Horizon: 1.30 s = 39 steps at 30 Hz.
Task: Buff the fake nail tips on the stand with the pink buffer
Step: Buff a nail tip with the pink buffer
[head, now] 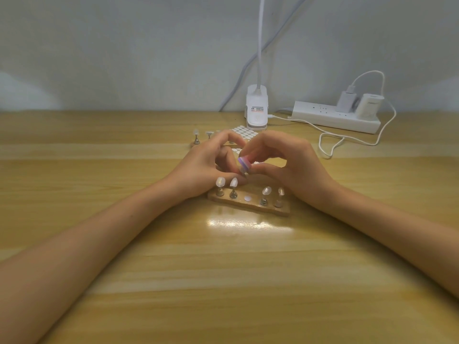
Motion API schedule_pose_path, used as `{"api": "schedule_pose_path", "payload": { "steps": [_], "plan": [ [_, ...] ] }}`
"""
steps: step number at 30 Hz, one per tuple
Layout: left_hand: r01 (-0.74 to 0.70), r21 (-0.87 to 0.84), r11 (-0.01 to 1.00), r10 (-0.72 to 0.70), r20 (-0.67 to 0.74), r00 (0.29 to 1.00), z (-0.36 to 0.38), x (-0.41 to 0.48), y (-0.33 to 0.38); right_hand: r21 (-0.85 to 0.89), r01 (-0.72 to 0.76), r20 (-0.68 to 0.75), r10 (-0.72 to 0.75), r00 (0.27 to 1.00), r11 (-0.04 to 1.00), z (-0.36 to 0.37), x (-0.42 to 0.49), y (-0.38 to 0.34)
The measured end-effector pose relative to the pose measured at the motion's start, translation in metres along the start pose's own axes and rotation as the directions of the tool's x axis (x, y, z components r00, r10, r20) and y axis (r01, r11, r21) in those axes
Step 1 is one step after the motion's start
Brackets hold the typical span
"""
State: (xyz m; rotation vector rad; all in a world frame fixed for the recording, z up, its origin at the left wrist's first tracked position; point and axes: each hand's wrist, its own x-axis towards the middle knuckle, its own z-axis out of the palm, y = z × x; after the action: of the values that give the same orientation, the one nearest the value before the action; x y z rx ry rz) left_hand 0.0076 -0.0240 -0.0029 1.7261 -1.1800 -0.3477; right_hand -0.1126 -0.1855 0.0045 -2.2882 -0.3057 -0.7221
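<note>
A wooden stand (pixel 250 207) lies mid-table with several fake nail tips (pixel 233 182) upright on metal pegs; one slot in the middle is vacant. Just behind the stand, my right hand (pixel 285 167) pinches the small pink buffer (pixel 244 163) with purple stripes. The buffer presses on a nail tip on a peg (pixel 243 171) that my left hand (pixel 203 165) pinches. The held tip is mostly hidden by fingers and buffer.
A sheet of white oval stickers (pixel 244 134) and two loose pegs with tips (pixel 196 136) lie behind my hands. At the back stand a white clip lamp (pixel 257 110) and a power strip (pixel 335 116) with chargers and a cable (pixel 330 145).
</note>
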Motion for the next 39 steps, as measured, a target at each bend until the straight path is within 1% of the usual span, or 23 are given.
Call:
{"api": "schedule_pose_path", "payload": {
  "steps": [2,5,8,12,15,18,21,24,27,30,33,36,39],
  "plan": [
    [-0.001,-0.004,1.0,0.001,0.004,1.0,-0.0006,0.0003,-0.0004,-0.016,0.032,-0.004,-0.032,0.999,0.999,0.0011,0.0004,-0.0003],
    [-0.008,0.007,1.0,0.008,0.002,1.0,-0.0007,0.0007,-0.0007,0.02,-0.026,0.002,0.026,1.0,0.999,0.0003,0.0008,0.0003],
    [-0.009,0.002,1.0,0.009,0.004,1.0,-0.0007,0.0002,-0.0008,0.01,0.003,-0.027,-0.003,1.0,1.0,0.0005,0.0002,-0.0005],
    [-0.013,0.011,1.0,0.013,0.01,1.0,-0.0004,0.0007,-0.0007,0.041,-0.059,-0.017,0.06,0.998,0.997,-0.0004,-0.0002,-0.001],
    [-0.012,0.009,1.0,0.011,0.013,1.0,-0.0008,0.0009,-0.0011,0.029,-0.023,-0.04,0.024,0.999,0.999,0.0,0.0,-0.0024],
    [-0.008,0.008,1.0,0.008,0.009,1.0,-0.0004,0.0008,-0.0002,0.045,-0.089,-0.005,0.089,0.996,0.995,-0.0008,0.0002,-0.0017],
    [-0.007,0.014,1.0,0.007,0.01,1.0,-0.0009,0.0003,0.0001,0.036,-0.035,-0.047,0.036,0.998,0.999,0.0002,0.0002,-0.003],
    [-0.005,0.016,1.0,0.005,0.007,1.0,-0.0001,0.0,0.0007,0.048,-0.086,-0.007,0.086,0.996,0.995,-0.0002,0.0004,-0.0025],
    [-0.005,0.017,1.0,0.005,0.007,1.0,-0.0008,0.0,0.0009,0.045,-0.07,-0.046,0.072,0.996,0.997,-0.0001,0.0005,-0.0017],
    [-0.007,0.018,1.0,0.007,0.006,1.0,-0.0007,0.0001,0.0006,0.059,-0.11,0.001,0.111,0.994,0.992,-0.0004,0.0003,-0.0022],
    [-0.004,0.015,1.0,0.004,0.007,1.0,-0.0009,-0.0002,0.0006,0.038,-0.086,-0.036,0.087,0.996,0.996,0.0003,0.0004,-0.0015],
    [-0.006,0.021,1.0,0.006,0.004,1.0,-0.0002,-0.0003,0.001,0.027,-0.11,-0.004,0.111,0.994,0.994,0.0005,0.0008,-0.0026],
    [-0.006,0.014,1.0,0.006,0.006,1.0,-0.0007,-0.0004,0.0014,0.038,-0.079,-0.052,0.08,0.995,0.996,-0.0003,0.0009,-0.0031]
  ]
}}
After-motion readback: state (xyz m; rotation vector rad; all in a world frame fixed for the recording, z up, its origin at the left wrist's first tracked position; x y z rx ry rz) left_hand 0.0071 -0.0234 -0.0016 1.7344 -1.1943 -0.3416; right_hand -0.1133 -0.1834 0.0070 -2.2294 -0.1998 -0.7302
